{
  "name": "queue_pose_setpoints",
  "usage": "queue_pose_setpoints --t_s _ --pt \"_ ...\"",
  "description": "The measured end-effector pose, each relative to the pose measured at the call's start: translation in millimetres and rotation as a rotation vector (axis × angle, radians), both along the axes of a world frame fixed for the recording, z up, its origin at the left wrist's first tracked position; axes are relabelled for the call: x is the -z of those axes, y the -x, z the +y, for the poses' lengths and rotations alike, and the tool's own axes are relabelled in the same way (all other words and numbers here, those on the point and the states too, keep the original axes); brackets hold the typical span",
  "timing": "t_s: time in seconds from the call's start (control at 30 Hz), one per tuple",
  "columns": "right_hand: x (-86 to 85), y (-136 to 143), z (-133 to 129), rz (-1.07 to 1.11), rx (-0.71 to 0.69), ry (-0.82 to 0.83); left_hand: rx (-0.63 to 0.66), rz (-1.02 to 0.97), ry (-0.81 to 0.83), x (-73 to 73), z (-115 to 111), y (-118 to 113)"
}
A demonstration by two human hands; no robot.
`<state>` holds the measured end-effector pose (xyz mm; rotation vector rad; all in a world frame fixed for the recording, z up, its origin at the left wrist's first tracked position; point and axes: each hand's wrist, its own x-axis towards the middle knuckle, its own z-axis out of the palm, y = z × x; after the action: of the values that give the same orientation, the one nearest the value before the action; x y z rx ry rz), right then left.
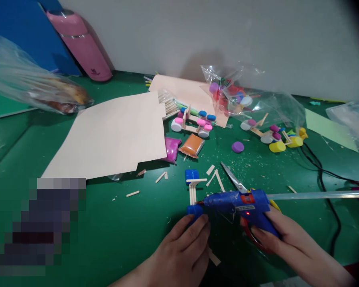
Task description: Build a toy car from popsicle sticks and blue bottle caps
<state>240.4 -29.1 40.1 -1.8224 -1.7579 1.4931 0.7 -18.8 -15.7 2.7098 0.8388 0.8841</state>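
Blue plastic glue gun (235, 201) in the right hand (283, 235)—fingers wrapped round the handle, small red light showing on its side. Left hand (187, 247): fingers bent over the near blue cap (194, 210), grasping it; thumb not made out. Stick frame (192, 194) on the green table (131, 231), in front of the left fingertips, its long axis running near to far, from that cap to the far blue cap (192, 175). A crosspiece (196, 181) lies left to right at the far end. Gun's length is roughly square to the frame; its dark nozzle (200, 202) points left at the frame's near end, just beyond the fingertips. Contact there—cannot tell. Left hand is the nearer one to the frame; the right is off to the right, behind the gun. Clear glue stick (314, 195) juts rightward from the gun's rear. Scissors (233, 178) lie just on its far side, blades pointing far and left.
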Motion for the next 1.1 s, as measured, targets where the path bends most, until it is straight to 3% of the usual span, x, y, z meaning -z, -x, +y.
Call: queue_pose_setpoints --t_s 0.5,0.77,1.0,1.1 --pt "8.5 2 -2 0.104 0.052 0.011 0.012 -0.001 -0.022 5.6 -1 1" --pt "6.1 5 3 0.052 0.069 -0.022 0.008 -0.011 -0.033 7.0 0 0" --pt "12.3 8 -6 0.099 0.207 -0.034 0.000 -0.039 -0.038 9.2 -2 0" --pt "12.2 5 -3 0.067 0.138 0.005 0.001 -0.028 -0.046 9.8 -3 0"
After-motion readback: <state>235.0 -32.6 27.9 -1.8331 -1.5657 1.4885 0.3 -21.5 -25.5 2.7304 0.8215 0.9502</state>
